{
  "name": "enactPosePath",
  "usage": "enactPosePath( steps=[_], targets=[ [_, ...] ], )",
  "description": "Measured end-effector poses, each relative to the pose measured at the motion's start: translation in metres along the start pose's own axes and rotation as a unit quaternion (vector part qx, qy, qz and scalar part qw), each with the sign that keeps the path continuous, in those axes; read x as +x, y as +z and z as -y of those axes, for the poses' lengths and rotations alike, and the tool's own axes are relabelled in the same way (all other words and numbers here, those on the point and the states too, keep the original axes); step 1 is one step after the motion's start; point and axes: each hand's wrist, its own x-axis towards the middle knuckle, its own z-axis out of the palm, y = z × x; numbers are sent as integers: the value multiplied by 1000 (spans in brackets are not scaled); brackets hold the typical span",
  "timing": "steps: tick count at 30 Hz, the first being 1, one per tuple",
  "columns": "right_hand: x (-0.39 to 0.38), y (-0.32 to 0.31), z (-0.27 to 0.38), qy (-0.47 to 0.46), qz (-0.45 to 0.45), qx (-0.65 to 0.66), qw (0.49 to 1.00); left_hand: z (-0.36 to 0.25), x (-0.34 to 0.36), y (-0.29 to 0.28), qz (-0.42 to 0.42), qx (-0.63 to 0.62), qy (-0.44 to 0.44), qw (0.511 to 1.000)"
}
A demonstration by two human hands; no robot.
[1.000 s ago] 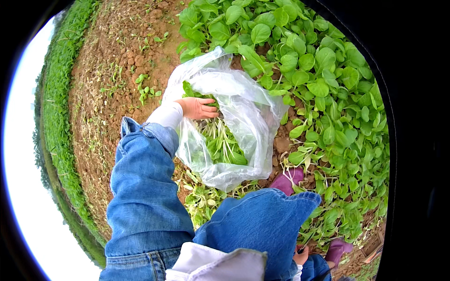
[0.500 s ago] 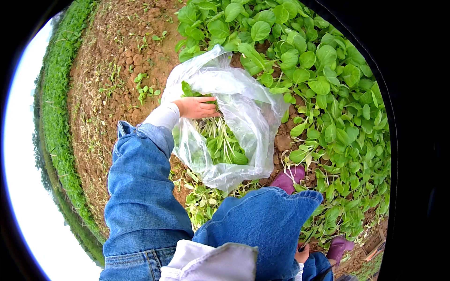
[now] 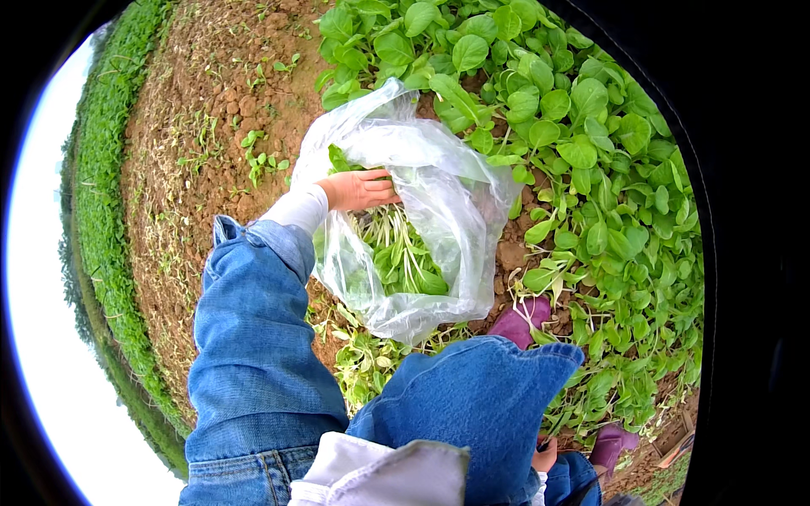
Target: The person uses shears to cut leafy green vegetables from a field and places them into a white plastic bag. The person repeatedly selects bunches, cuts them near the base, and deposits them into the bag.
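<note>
My left hand (image 3: 363, 190) reaches into the mouth of a clear plastic bag (image 3: 439, 152), its fingers stretched out flat over leafy greens. Below that hand, a bunch of greens (image 3: 401, 253) with pale stems lies inside the bag. More leaf shows just above my knuckles. At the lower right, my right hand (image 3: 546, 455) is only partly visible past the denim of my clothes, beside a white cuff. Its fingers look curled around something small and dark that I cannot make out.
Dense leafy plants (image 3: 607, 169) grow along the right. Bare brown soil (image 3: 219, 110) with scattered seedlings lies to the left, beyond it a green crop strip (image 3: 105, 185). A purple boot (image 3: 523, 320) stands by the bag, another purple boot (image 3: 613, 445) lower right. Loose leaves (image 3: 371, 358) lie below the bag.
My left hand has shifted very slightly to the right over the greens. The bag and my right hand look practically the same.
</note>
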Motion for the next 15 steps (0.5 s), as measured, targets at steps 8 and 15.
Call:
enactPosePath(
  steps=[8, 15],
  targets=[
    [1, -1, 6, -10, 13, -10, 1000, -4, 6, 0, -7, 15, -40, 999],
    [-3, 0, 11, -3, 12, -8, 1000, -2, 8, 4, -15, 84, -10, 996]
  ],
)
